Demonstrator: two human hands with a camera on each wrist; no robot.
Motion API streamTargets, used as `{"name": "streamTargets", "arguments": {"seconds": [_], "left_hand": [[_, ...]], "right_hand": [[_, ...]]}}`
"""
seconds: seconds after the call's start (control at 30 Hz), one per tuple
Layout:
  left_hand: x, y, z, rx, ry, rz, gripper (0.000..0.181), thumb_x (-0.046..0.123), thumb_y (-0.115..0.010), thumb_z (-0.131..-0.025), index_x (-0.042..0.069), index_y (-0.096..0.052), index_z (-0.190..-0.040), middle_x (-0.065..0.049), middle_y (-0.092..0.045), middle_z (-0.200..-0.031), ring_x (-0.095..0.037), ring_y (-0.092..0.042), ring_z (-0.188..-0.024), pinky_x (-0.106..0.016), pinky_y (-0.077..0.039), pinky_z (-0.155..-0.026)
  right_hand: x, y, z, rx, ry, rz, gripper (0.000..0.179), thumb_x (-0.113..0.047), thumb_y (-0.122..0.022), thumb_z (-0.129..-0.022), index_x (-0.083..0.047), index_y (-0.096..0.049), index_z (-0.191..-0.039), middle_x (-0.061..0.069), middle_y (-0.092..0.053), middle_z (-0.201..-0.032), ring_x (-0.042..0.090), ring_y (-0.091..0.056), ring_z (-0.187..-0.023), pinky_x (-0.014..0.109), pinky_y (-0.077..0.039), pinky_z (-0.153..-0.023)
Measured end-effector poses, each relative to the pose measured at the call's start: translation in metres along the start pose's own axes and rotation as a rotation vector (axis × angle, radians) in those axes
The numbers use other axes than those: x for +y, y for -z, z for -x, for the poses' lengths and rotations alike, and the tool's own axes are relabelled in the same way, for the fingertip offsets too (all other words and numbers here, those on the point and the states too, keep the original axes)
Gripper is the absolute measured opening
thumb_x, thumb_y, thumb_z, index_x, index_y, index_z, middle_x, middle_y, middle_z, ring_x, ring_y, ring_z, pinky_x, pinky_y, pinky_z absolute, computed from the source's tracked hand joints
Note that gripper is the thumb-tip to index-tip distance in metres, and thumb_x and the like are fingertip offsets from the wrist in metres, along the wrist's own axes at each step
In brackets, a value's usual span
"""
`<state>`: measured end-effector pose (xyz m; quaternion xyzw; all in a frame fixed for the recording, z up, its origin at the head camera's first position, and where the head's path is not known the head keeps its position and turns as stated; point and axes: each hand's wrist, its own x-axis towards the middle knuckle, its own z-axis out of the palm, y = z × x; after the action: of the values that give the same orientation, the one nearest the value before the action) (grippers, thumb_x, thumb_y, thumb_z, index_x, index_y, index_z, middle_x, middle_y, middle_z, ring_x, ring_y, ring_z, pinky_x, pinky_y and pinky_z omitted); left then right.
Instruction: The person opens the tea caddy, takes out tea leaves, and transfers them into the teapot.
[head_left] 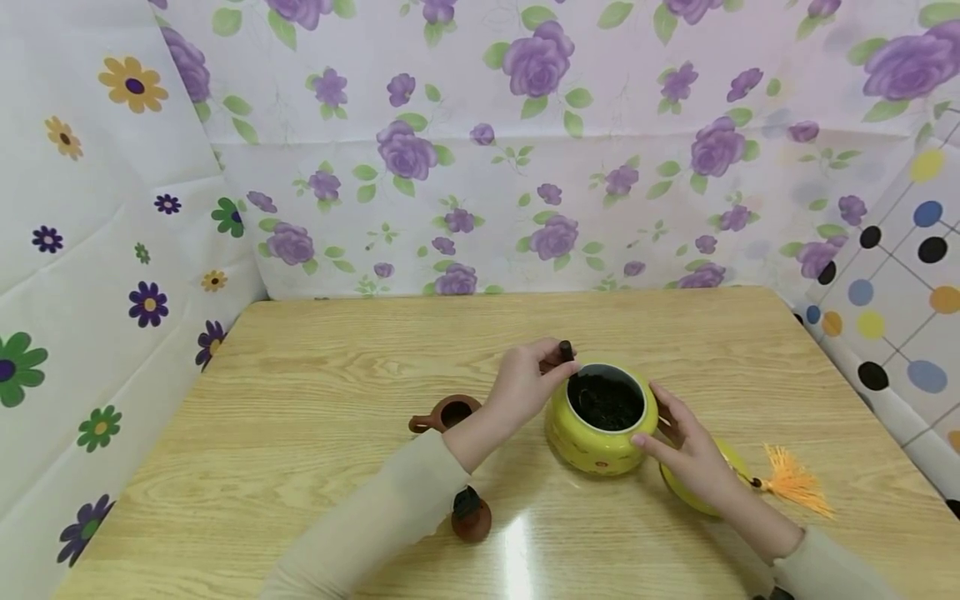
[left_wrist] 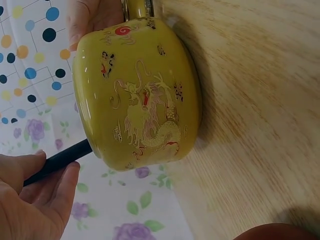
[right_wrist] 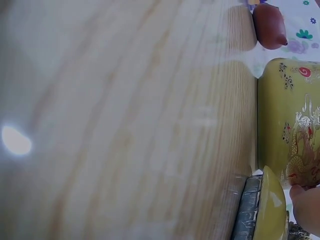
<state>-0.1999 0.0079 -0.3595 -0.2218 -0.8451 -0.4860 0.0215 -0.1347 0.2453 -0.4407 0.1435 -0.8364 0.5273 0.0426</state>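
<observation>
A squat yellow jar point(head_left: 596, 454) with a dragon design stands upright on the table. Dark, dry tea-like leaves point(head_left: 611, 404) lie inside it. My left hand point(head_left: 528, 379) pinches a slim black handle point(left_wrist: 67, 157) between thumb and fingers. The handle slants over the jar's left rim, and its lower end is hidden inside. At the jar's right side, my right hand point(head_left: 690, 450) holds it, thumb toward the front and fingers toward the back. In the right wrist view, the thumb point(right_wrist: 306, 207) touches the jar's painted wall.
The jar's yellow lid point(head_left: 693, 492) with an orange tassel point(head_left: 797, 482) lies beneath my right forearm. A brown clay teapot point(head_left: 429, 422) sits left of the jar, partly behind my left arm. Nearer stands a small brown round piece point(head_left: 472, 523) with something dark on top.
</observation>
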Motion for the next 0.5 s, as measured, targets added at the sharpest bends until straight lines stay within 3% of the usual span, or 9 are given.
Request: {"name": "streamTargets", "arguments": {"seconds": [0.03,0.13,0.27,0.5], "left_hand": [[0.001,-0.001,0.000,-0.001,-0.003,-0.012,0.009,0.017,-0.066,-0.091,0.008,-0.069,-0.091,-0.005,-0.072,-0.088,-0.013,-0.066,-0.079,-0.014,-0.052,-0.066],[0.002,-0.003,-0.002,-0.008,-0.004,-0.037,0.011,0.018,-0.066,-0.091,0.008,-0.069,-0.089,-0.005,-0.072,-0.088,-0.013,-0.066,-0.078,-0.013,-0.052,-0.065],[0.003,-0.006,-0.003,-0.035,0.011,-0.070,0.013,0.020,-0.067,-0.090,0.008,-0.068,-0.085,-0.004,-0.070,-0.084,-0.011,-0.064,-0.074,-0.013,-0.050,-0.062],[-0.001,-0.012,-0.006,-0.070,0.067,-0.082,0.014,0.021,-0.069,-0.089,0.009,-0.069,-0.082,-0.003,-0.068,-0.077,-0.006,-0.057,-0.067,-0.014,-0.046,-0.056]], "right_hand": [[0.000,0.000,0.000,-0.001,-0.005,0.004,0.074,-0.011,-0.064,-0.091,0.004,-0.020,-0.149,0.027,-0.030,-0.148,-0.013,-0.032,-0.124,-0.001,-0.031,-0.097],[0.000,0.001,0.000,-0.003,-0.020,0.011,0.074,-0.013,-0.064,-0.091,0.004,-0.020,-0.149,0.026,-0.029,-0.149,0.006,-0.035,-0.134,-0.002,-0.030,-0.096],[0.000,0.001,-0.001,-0.006,-0.036,0.018,0.075,-0.014,-0.064,-0.092,0.003,-0.020,-0.149,0.026,-0.028,-0.150,0.043,-0.031,-0.133,-0.002,-0.030,-0.096],[0.001,0.001,-0.002,-0.004,-0.043,0.021,0.075,-0.015,-0.065,-0.092,0.004,-0.020,-0.149,0.025,-0.028,-0.149,0.040,-0.033,-0.133,-0.002,-0.030,-0.096]]}}
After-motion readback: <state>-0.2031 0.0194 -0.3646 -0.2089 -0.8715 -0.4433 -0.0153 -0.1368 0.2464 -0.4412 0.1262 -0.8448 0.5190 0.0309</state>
